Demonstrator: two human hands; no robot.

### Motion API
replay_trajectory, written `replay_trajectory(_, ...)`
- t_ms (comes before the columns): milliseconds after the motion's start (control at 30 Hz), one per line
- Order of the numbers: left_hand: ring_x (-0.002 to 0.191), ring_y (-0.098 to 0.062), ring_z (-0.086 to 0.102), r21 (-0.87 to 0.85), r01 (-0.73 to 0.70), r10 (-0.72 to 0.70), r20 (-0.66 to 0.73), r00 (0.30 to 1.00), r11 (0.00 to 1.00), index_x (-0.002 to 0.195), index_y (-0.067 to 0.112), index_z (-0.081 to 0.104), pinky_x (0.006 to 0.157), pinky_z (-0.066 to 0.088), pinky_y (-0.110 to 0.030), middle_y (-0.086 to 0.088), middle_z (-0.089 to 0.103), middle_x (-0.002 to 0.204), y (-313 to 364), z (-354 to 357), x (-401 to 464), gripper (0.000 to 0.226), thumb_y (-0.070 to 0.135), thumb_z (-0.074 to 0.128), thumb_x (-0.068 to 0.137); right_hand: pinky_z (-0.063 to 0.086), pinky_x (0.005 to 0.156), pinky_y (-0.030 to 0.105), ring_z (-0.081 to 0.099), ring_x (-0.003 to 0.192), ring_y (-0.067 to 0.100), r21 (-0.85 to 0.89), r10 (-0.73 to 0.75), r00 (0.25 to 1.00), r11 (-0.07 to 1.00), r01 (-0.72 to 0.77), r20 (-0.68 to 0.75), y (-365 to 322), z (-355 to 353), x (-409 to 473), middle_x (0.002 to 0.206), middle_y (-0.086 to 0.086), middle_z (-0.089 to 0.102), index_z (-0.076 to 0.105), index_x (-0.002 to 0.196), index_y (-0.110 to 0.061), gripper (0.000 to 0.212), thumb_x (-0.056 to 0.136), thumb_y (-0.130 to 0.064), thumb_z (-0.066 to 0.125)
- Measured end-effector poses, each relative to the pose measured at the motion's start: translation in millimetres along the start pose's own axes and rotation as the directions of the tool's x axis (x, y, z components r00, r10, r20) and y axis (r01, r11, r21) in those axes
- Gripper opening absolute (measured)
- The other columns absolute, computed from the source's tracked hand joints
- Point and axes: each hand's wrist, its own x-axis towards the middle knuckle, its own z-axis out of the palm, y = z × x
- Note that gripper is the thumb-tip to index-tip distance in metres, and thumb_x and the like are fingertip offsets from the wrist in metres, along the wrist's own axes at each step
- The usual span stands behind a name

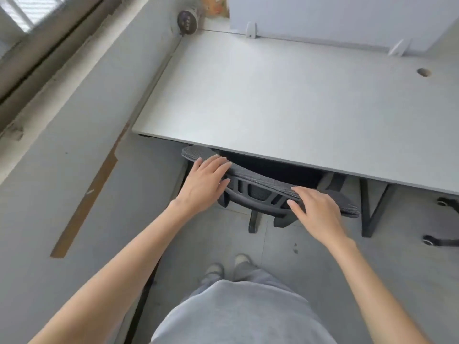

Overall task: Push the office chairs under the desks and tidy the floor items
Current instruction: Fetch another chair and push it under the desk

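Note:
A black mesh-backed office chair (260, 181) stands with its seat under the light grey desk (285, 100); only the top of its backrest and part of its base show below the desk's front edge. My left hand (205, 183) lies flat on the left end of the backrest's top rim, fingers spread over it. On the right part of the rim rests my right hand (316, 211), its fingertips curled against the mesh. Neither hand is wrapped around the rim.
A wall and window sill run along the left. A white divider panel (335, 18) stands at the desk's back edge, a small round fan (187, 22) beside it. A black desk leg (370, 209) and another chair's castors (442, 220) are at right. My feet stand on the grey floor.

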Motion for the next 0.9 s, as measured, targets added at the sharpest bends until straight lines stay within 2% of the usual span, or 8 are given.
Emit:
replay_trajectory(100,0.107,-0.033,0.058,0.069,-0.081,0.078,0.041,0.996,0.994,0.113,0.008,0.059,0.101,0.036,-0.054,-0.011,0.065,0.110,-14.1,11.0,15.1,0.027,0.022,0.056,0.090,0.048,0.083,0.038,0.065,0.099,0.027,-0.032,0.053,0.996,0.998,-0.055,-0.077,-1.9,8.0,-2.0,0.108,0.006,0.070,0.064,0.113,-0.010,0.035,0.088,-0.034,0.058)
replay_trajectory(167,0.087,-0.034,0.063,0.087,-0.141,0.143,-0.015,0.990,0.986,0.100,0.007,0.063,0.089,0.046,-0.047,-0.010,0.069,0.092,-20.0,14.2,21.4,0.020,0.020,0.063,0.085,0.049,0.080,0.037,0.067,0.094,0.026,-0.042,0.068,0.990,0.996,-0.074,-0.122,-5.0,7.3,-1.8,0.102,0.005,0.072,0.066,0.109,-0.011,0.037,0.088,-0.040,0.056)
replay_trajectory(233,0.080,-0.033,0.062,0.082,-0.173,0.177,-0.037,0.984,0.981,0.096,0.008,0.063,0.081,0.047,-0.040,-0.008,0.068,0.085,-23.2,14.2,24.5,0.018,0.021,0.064,0.084,0.050,0.078,0.037,0.068,0.090,0.024,-0.049,0.071,0.985,0.996,-0.079,-0.157,-9.1,7.7,-4.2,0.097,0.004,0.073,0.068,0.104,-0.010,0.046,0.086,-0.047,0.045)
replay_trajectory(300,0.079,-0.032,0.060,0.067,-0.197,0.200,-0.044,0.979,0.978,0.094,0.008,0.063,0.076,0.046,-0.039,-0.006,0.067,0.084,-25.7,14.4,25.9,0.018,0.023,0.064,0.084,0.050,0.079,0.036,0.069,0.088,0.022,-0.062,0.085,0.980,0.993,-0.098,-0.182,-10.6,9.7,-6.4,0.095,0.002,0.074,0.068,0.101,-0.010,0.049,0.085,-0.048,0.042)
replay_trajectory(467,0.082,-0.031,0.059,0.010,-0.245,0.245,-0.047,0.968,0.969,0.094,0.009,0.064,0.078,0.044,-0.040,-0.006,0.066,0.085,-28.3,17.9,21.3,0.019,0.025,0.064,0.083,0.048,0.074,0.037,0.069,0.083,0.024,-0.054,0.116,0.975,0.990,-0.128,-0.188,-13.1,12.2,-15.0,0.090,0.003,0.074,0.070,0.097,-0.009,0.037,0.080,-0.039,0.057)
replay_trajectory(567,0.082,-0.028,0.056,-0.036,-0.263,0.261,-0.057,0.964,0.964,0.093,0.011,0.063,0.077,0.041,-0.039,-0.004,0.064,0.086,-22.3,22.4,5.8,0.025,0.034,0.053,0.087,0.048,0.072,0.036,0.068,0.078,0.025,-0.063,0.103,0.978,0.991,-0.116,-0.180,-10.2,10.4,-31.6,0.083,0.004,0.073,0.070,0.095,-0.008,0.036,0.078,-0.038,0.059)
replay_trajectory(667,0.078,-0.025,0.056,-0.035,-0.273,0.269,-0.086,0.959,0.961,0.091,0.014,0.062,0.076,0.035,-0.035,0.000,0.063,0.082,-8.2,29.3,-16.8,0.036,0.041,0.038,0.087,0.046,0.072,0.031,0.067,0.075,0.022,-0.088,0.085,0.979,0.991,-0.103,-0.187,-3.6,9.1,-55.4,0.082,0.001,0.073,0.070,0.094,-0.011,0.041,0.081,-0.046,0.052)
replay_trajectory(900,0.075,-0.017,0.048,0.025,-0.216,0.217,-0.179,0.960,0.976,0.086,0.018,0.060,0.073,0.022,-0.031,0.006,0.058,0.074,44.8,52.1,-50.8,0.030,0.038,0.037,0.089,0.042,0.073,0.026,0.068,0.078,0.021,-0.108,0.048,0.984,0.992,-0.068,-0.173,34.2,1.9,-95.2,0.086,0.000,0.074,0.071,0.094,-0.011,0.047,0.081,-0.049,0.045)
